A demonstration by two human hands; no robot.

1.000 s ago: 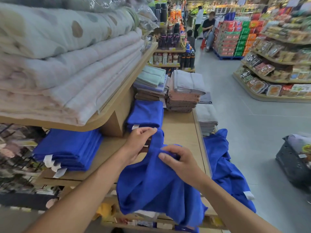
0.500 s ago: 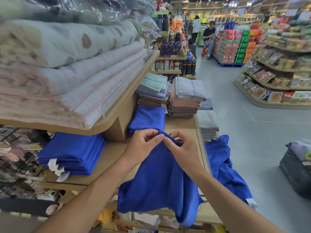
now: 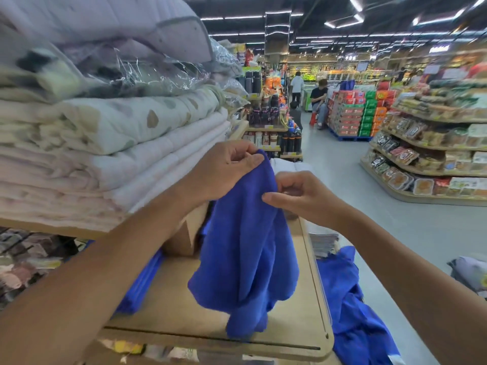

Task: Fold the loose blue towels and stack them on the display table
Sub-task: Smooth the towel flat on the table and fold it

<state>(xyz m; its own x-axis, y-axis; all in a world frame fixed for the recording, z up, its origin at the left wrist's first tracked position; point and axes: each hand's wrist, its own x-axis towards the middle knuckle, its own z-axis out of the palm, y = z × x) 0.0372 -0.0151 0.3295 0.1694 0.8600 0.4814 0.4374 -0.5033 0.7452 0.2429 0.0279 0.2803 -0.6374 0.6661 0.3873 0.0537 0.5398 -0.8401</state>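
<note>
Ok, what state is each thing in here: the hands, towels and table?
Held towel: unfolded, hanging bunched over the table.
Left hand: pinches its top corner.
Right hand: pinches its edge, lower down.
Folded towels: stacked on the table, left side.
Loose towels: unfolded, heaped beside the table's right edge.

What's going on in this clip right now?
A person stands at a shop's wooden display table, holding a loose blue towel up by its top edge. The left hand pinches the upper corner, and the right hand pinches the edge just beside it. The towel hangs unfolded over the table. A folded blue stack sits at the table's left; more loose blue towels hang beside its right edge.
</note>
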